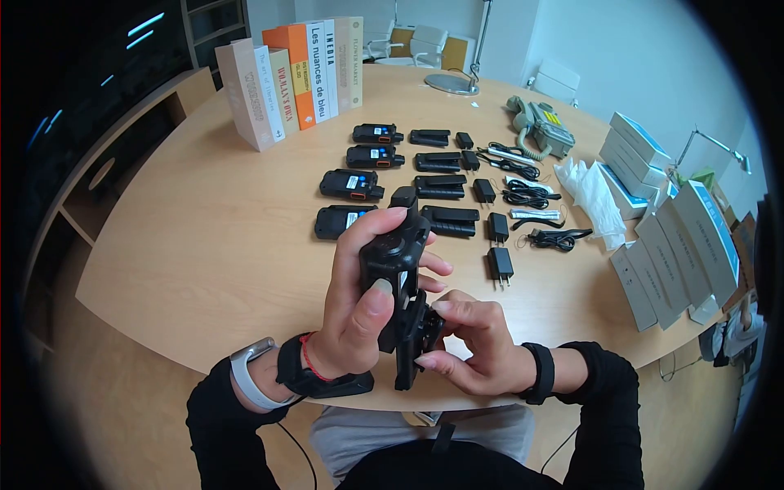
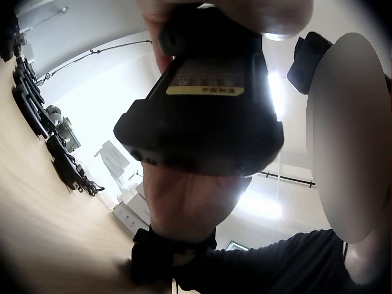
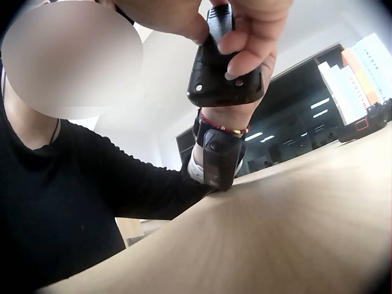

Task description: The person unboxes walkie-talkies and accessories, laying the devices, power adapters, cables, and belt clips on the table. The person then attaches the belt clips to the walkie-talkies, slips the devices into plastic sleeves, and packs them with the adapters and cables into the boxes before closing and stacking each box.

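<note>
My left hand (image 1: pixel 346 310) grips a black two-way radio (image 1: pixel 390 255) upright over the table's near side, the thumb along its face. A label with a yellow strip (image 2: pixel 208 90) shows on the radio in the left wrist view. With thumb and fingers, my right hand (image 1: pixel 482 343) pinches a black battery pack (image 1: pixel 406 359) by its belt clip (image 3: pixel 220 23). The pack stands right against the radio's side in the head view. Two round metal contacts show near the pack's lower end in the right wrist view; my right fingers hide part of it.
Beyond my hands lie a column of radios (image 1: pixel 349 184), a column of clip-backed batteries (image 1: pixel 441 187), plug adapters (image 1: pixel 499 263) and coiled cables (image 1: pixel 529 194). Books (image 1: pixel 302 77) stand back left. At right are white boxes (image 1: pixel 686 245), plastic bags (image 1: pixel 590 196) and a telephone (image 1: pixel 543 126).
</note>
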{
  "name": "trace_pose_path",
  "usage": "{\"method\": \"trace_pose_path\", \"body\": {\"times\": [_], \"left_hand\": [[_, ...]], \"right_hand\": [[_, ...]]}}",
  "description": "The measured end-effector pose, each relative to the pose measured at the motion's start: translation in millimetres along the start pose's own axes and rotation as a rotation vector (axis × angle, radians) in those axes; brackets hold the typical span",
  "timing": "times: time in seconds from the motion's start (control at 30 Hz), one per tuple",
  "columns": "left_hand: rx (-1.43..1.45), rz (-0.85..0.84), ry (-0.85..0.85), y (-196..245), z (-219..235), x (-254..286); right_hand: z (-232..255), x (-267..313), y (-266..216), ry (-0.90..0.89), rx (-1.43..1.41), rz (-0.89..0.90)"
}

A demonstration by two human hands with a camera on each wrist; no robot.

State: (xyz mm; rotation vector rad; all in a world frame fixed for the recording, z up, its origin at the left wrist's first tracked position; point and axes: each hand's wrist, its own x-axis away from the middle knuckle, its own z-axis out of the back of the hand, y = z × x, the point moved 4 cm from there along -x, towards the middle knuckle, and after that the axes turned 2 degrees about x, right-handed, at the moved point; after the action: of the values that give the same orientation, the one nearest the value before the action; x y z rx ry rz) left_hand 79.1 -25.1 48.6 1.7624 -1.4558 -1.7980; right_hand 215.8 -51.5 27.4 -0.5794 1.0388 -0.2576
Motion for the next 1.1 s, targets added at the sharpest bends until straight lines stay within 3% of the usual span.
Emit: {"method": "trace_pose_path", "body": {"times": [0.5, 0.63, 0.7, 1.1], "left_hand": [[-0.041, 0.069, 0.042, -5, 3, -5], [0.042, 0.102, 0.045, -5, 3, -5], [0.028, 0.111, 0.054, -6, 3, -5], [-0.01, 0.129, 0.045, -11, 2, -5]], "right_hand": [[2, -4, 4, 0.063, -0.127, -0.194], [6, -5, 4, -0.009, -0.086, -0.309], [5, -3, 12, 0.032, -0.334, -0.413], [5, -10, 11, 0.077, -0.443, -0.422]]}}
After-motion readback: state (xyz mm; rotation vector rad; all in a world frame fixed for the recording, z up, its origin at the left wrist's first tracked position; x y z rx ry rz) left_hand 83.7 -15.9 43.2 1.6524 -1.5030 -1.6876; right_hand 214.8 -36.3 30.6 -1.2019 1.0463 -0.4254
